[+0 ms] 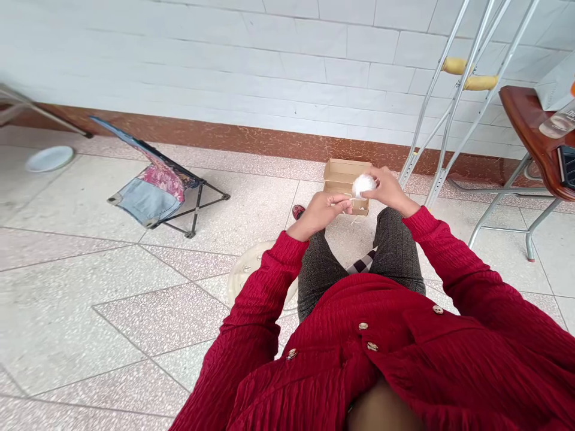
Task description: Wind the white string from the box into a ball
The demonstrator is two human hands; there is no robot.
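A round, white, fluffy ball (363,184), which may be a pom-pom or a ball of yarn, is between the fingers and thumb of my right hand (387,188). My left hand (327,207) is just to its left, fingertips pinched on a thin pale string (349,196) that runs towards the ball. Whether the string is joined to the ball I cannot tell. Below both hands an open cardboard box (345,172) rests on the floor, its lid raised towards the wall. My hands hide much of its inside, and a few small pale bits show near its front.
To the left stands a folding fabric chair (155,185), with a pale round dish (49,159) beyond it. Crutches (442,120) lean on the tiled wall at right, beside a brown table (523,120) bearing a bottle (559,123). A round cream stool (240,272) is by my left leg.
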